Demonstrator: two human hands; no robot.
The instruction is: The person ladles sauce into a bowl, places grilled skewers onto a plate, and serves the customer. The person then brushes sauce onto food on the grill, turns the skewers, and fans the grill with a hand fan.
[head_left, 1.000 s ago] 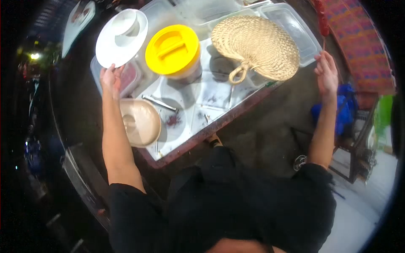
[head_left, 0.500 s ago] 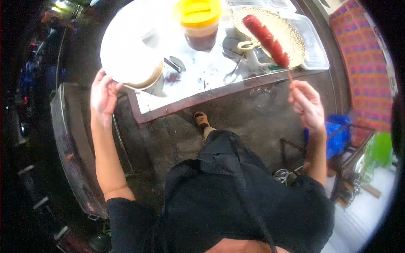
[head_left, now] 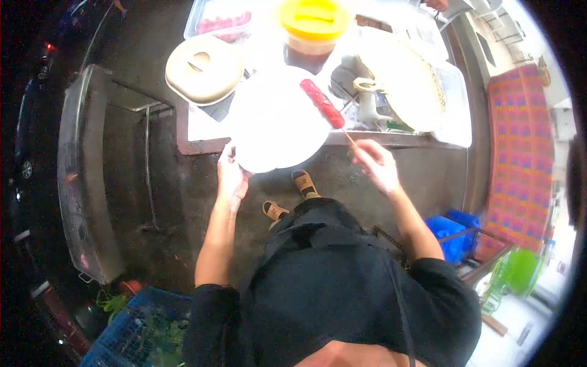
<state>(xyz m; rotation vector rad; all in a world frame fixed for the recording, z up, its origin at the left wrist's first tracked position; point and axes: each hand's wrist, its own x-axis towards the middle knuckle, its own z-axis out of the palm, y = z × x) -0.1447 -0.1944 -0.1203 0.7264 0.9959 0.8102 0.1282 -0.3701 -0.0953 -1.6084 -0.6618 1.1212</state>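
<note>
My left hand (head_left: 231, 177) is closed on the near left edge of a round white plate (head_left: 275, 131), which is washed out by glare. In my right hand (head_left: 377, 165), pinched between the fingers, is the thin stick of a skewered red sausage (head_left: 322, 104). The scored sausage slants up and left, its tip over the plate's right side; whether they touch I cannot tell. Beyond the plate stands a jar with a yellow lid (head_left: 313, 19) and dark contents. A beige lidded pot (head_left: 205, 68) is at the left, and a woven fan (head_left: 403, 79) lies to the right.
The table's dark edge (head_left: 422, 139) runs beneath the plate. Clear plastic containers (head_left: 455, 104) stand at the right, and a tub of red pieces (head_left: 223, 24) at the back left. A blue crate of greens (head_left: 140, 330) is on the floor. Another person's hand (head_left: 436, 5) shows at the top.
The plate in my left hand has moved right and toward me, uncovering the beige pot. My right hand has brought the skewered sausage left and lower, to the plate.
</note>
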